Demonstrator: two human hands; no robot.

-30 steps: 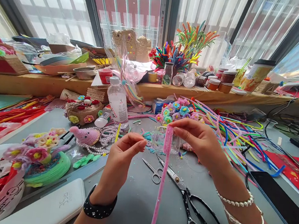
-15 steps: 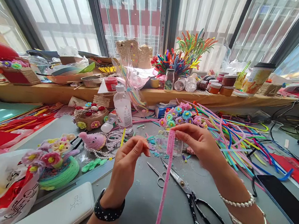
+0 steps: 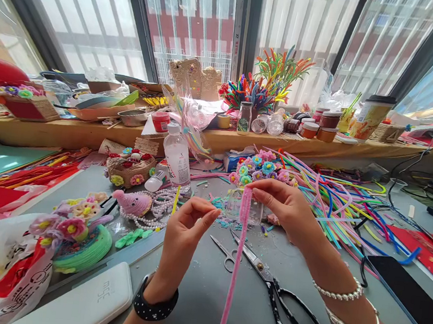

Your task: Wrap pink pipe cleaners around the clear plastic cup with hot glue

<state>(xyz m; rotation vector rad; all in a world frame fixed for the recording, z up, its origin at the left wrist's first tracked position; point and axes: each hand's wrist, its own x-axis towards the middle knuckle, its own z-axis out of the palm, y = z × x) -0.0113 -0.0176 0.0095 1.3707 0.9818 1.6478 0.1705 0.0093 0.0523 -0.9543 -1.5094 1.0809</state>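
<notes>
My right hand (image 3: 287,207) pinches the top of a pink pipe cleaner (image 3: 236,259) between thumb and fingers. The upper end is folded back on itself into a short doubled part, and the long tail hangs toward the lower edge. To the left, my left hand (image 3: 188,232) has its thumb and fingertips pressed together, apart from the pipe cleaner; anything between them is too small to make out. Beneath the hands lie large black-handled scissors (image 3: 266,273) and a small pair of scissors (image 3: 225,251). A clear glass jar (image 3: 232,206) is behind the pipe cleaner.
A white power bank (image 3: 85,298) and a green pipe-cleaner piece with flowers (image 3: 83,248) lie at left. A water bottle (image 3: 177,160) stands behind. Colourful pipe cleaners (image 3: 338,198) spread at back right, near a dark phone (image 3: 408,301). A crowded ledge (image 3: 211,140) runs below the windows.
My left thumb has straightened and its tip now meets the fingertips farther right. The right hand keeps its pinch on the pipe cleaner. The whole view has shifted slightly.
</notes>
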